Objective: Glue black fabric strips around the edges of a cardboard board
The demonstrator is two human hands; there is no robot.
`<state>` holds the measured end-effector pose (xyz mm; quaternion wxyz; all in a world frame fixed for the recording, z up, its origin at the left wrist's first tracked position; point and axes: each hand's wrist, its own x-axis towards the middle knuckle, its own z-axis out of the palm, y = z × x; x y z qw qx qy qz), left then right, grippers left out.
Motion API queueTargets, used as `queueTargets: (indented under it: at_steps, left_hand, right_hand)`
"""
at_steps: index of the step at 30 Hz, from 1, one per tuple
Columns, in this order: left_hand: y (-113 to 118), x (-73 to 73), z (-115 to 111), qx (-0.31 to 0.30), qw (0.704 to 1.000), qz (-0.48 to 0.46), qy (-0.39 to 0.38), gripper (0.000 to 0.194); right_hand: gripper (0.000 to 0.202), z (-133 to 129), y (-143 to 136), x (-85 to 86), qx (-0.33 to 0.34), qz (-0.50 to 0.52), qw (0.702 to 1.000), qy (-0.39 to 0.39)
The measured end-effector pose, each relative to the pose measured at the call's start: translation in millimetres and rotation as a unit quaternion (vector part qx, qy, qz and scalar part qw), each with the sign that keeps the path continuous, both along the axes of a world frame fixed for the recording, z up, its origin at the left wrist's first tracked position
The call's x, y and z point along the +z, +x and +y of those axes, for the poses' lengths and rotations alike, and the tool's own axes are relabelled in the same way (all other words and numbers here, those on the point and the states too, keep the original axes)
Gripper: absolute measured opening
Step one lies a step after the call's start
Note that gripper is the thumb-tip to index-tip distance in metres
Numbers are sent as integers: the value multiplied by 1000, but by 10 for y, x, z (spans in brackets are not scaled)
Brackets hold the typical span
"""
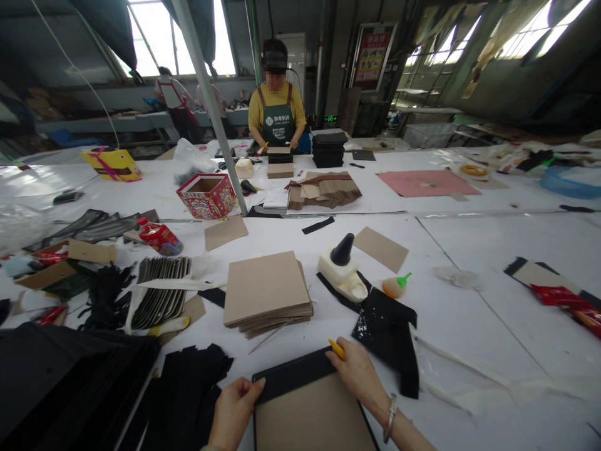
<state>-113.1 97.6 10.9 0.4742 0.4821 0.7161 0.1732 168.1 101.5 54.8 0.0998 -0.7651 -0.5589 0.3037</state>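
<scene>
Brown board on black sheet [310, 407]: lies flat at the near table edge, directly between the two hands, long axis running away from the person; the black margin shows along its far and left edges. Left hand [233, 410]: at the near-left corner, fingers curled, fingertips pressing on the black margin; nothing else held. Right hand [359, 376]: at the far-right corner, closed on a small yellow tool [337, 349], its tip resting at the black far edge; this hand is the nearer to that edge. Beyond: stack of brown boards [267, 292], just past the sheet; white glue bottle with black cone [342, 269]; glue-spattered black sheet [387, 329] to the right. Far: a co-worker [277, 116] at the table's opposite side.
</scene>
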Motion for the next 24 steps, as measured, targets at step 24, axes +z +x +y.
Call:
queueTargets:
  at_steps: [24]
  left_hand:
    - [99,55,-211,76,991,-7,112,30]
  right_hand:
    - [25,-4,306,-514,-28,85,996,13]
